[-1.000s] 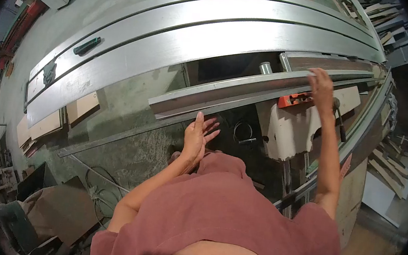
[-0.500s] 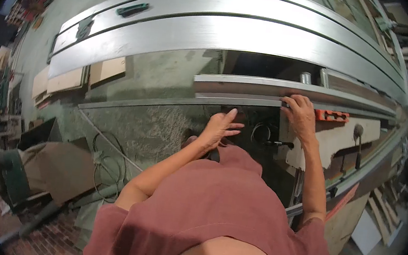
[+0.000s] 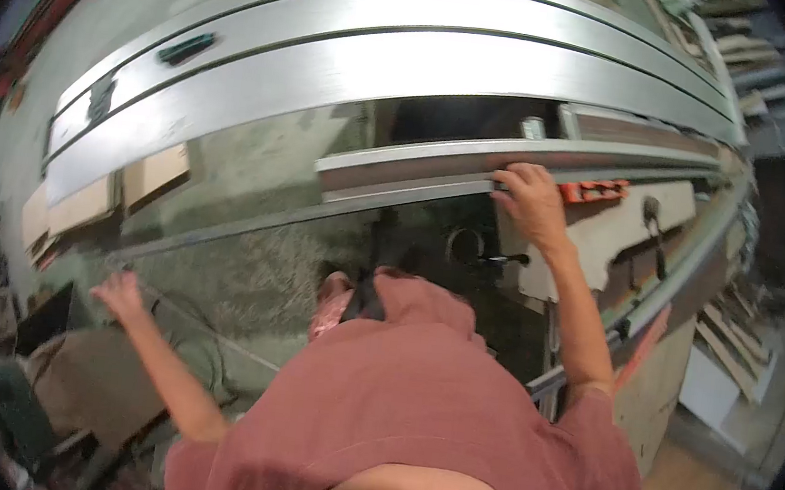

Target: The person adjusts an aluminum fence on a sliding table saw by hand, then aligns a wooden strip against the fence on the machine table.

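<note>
My right hand (image 3: 533, 202) is closed at the lower edge of a long metal fence rail (image 3: 420, 168), its fingers bent over the ledge. My left hand (image 3: 122, 296) is out to the far left with its fingers apart, holding nothing and slightly blurred. It is close to the left end of a thin metal bar (image 3: 242, 222) that runs along below the rail. Just right of my right hand, an orange-red tool (image 3: 593, 191) lies on a pale board (image 3: 576, 228).
A wide silvery slotted table (image 3: 373, 61) spans the far side, with a dark green object (image 3: 186, 48) on it. Wooden boards (image 3: 156, 175) stand below its left end. A black-handled lever (image 3: 506, 258) sticks out below the pale board. Scrap wood (image 3: 731, 348) lies at right.
My left hand has swung from near my waist out to the far left. My right hand stays at the rail. The whole view has shifted, with the table now further left.
</note>
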Tool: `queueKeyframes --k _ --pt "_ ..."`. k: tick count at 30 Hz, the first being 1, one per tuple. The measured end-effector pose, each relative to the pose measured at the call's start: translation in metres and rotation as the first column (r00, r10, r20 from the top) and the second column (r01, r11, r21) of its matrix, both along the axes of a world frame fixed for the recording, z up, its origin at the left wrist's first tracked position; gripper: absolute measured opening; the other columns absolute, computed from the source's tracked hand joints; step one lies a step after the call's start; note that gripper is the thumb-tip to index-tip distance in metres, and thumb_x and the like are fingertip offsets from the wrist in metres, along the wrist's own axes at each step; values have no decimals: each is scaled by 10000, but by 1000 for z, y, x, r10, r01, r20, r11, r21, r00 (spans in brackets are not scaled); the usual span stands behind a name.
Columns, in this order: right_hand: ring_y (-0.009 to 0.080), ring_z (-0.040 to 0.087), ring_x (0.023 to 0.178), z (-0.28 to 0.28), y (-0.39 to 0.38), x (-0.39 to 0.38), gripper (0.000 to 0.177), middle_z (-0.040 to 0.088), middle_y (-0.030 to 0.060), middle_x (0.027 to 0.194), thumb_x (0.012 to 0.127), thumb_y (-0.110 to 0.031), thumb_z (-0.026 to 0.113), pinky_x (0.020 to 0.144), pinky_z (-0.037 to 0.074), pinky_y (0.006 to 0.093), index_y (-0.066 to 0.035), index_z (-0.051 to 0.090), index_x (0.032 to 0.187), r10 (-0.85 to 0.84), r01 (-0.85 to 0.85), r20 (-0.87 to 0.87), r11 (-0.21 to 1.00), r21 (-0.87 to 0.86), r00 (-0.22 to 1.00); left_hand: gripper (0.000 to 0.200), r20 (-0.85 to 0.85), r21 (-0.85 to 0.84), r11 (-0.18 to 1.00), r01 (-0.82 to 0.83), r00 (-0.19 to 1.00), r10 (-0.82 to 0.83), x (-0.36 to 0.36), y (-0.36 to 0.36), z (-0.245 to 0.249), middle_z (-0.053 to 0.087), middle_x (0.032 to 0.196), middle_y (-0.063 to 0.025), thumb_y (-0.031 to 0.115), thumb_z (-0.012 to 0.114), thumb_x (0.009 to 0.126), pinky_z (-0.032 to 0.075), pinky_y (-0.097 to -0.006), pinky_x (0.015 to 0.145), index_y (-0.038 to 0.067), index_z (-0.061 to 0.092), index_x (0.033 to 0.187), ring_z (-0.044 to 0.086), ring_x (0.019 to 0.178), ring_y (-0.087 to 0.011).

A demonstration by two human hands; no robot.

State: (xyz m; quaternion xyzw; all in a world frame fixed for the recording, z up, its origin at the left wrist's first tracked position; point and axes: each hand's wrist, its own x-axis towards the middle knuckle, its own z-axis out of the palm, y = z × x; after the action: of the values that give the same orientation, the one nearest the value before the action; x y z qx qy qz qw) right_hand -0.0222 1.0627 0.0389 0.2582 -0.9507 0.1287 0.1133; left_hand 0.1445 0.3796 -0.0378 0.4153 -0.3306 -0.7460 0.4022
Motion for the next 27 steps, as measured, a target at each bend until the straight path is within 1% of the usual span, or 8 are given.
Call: queueKeyframes --k 2,5,9,11,13,18,22,27 --pt "246 524 907 3 1 1 282 559 45 901 680 -187 692 800 417 371 -138 600 942 2 -2 3 1000 -16 1000 846 151 -85 987 135 981 -121 -13 7 17 46 1462 -152 620 314 850 101 -482 1081 14 80 1392 50 1335 -375" --pt "240 529 913 4 1 4 275 564 47 918 708 -220 683 808 417 373 -133 595 953 -11 11 -7 1000 -12 1000 839 189 -95 970 225 960 -204 -27 11 19 17 1459 -168 620 300 854 96 -469 1083 3 105 1387 33 1331 -389" --pt "245 550 851 13 0 4 217 587 57 874 753 -252 656 821 412 370 -112 596 907 -61 60 -14 997 -49 998 851 391 -257 932 255 910 -141 -32 22 33 97 1442 -190 640 296 842 167 -474 1066 25 97 1394 123 1315 -398" --pt "219 574 800 21 2 -1 224 609 46 804 795 -326 601 851 396 368 -108 612 846 -92 86 99 994 64 991 860 478 -335 896 291 872 -104 -35 27 35 147 1429 -202 652 299 833 198 -475 1057 39 88 1398 170 1303 -405" --pt "209 580 788 25 7 -6 254 610 42 775 812 -354 568 863 387 370 -105 616 822 -119 109 95 988 109 988 898 551 -366 874 319 832 -73 -37 29 34 252 1385 -217 688 314 803 260 -474 1029 54 93 1399 268 1265 -406" --pt "229 592 782 29 29 -19 386 614 72 745 851 -431 483 908 356 415 -76 611 772 -262 214 146 937 277 954 916 562 -392 840 374 821 -103 -40 42 23 319 1349 -229 690 378 782 303 -453 1004 45 138 1386 337 1233 -389" --pt "242 590 800 32 53 -22 427 616 84 761 864 -451 450 910 351 431 -67 606 762 -351 300 148 911 283 925 930 607 -395 787 474 778 -164 -41 60 26 393 1298 -239 673 431 776 346 -434 979 6 168 1368 388 1208 -363" --pt "250 590 797 28 81 -27 432 615 85 763 878 -440 429 899 356 427 -61 598 761 -391 347 103 890 294 915 816 629 -357 790 498 754 -191 -48 90 37 459 1234 -250 643 362 829 313 -426 998 21 239 1342 425 1172 -373"
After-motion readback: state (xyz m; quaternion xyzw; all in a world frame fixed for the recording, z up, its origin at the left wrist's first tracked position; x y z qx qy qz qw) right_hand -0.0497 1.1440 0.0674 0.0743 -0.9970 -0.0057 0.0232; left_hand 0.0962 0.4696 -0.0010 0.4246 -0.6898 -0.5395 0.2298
